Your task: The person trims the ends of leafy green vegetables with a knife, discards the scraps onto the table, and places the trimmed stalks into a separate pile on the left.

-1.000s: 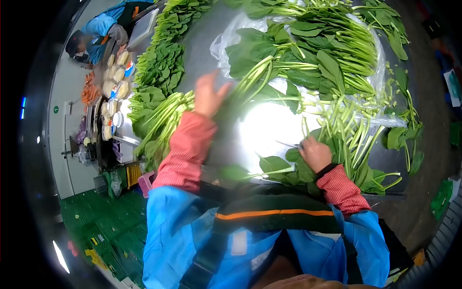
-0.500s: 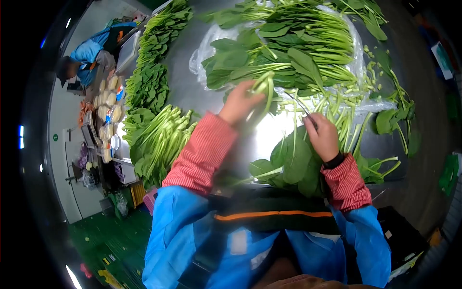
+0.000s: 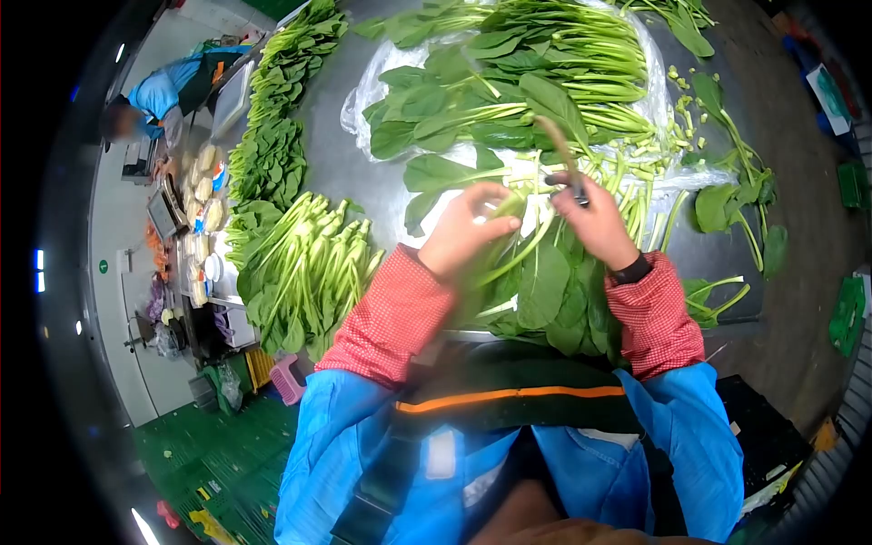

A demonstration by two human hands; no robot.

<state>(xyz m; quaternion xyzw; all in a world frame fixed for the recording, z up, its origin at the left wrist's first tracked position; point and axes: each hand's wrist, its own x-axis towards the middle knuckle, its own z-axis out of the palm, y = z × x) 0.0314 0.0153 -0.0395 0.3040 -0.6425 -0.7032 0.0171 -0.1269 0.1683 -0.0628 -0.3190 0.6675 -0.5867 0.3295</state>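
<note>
My left hand is closed around the stem of a leafy green, whose lower part is blurred. In my right hand is a knife, its curved blade pointing away from me. Under and between both hands lie loose leafy greens with broad leaves, near the front edge of the metal table. Just beyond the hands, a large pile of leafy greens rests on clear plastic. Cut stem pieces are scattered at its right side.
Along the left side runs a row of stacked greens, with a bunch stems-up nearest me. A co-worker in blue is at the far left, by packed goods. Loose stalks lie at the right edge. Green crates stand at right.
My left hand has come down toward me with the stem. My right hand has turned and lifted slightly, and the knife now points more straight away from me.
</note>
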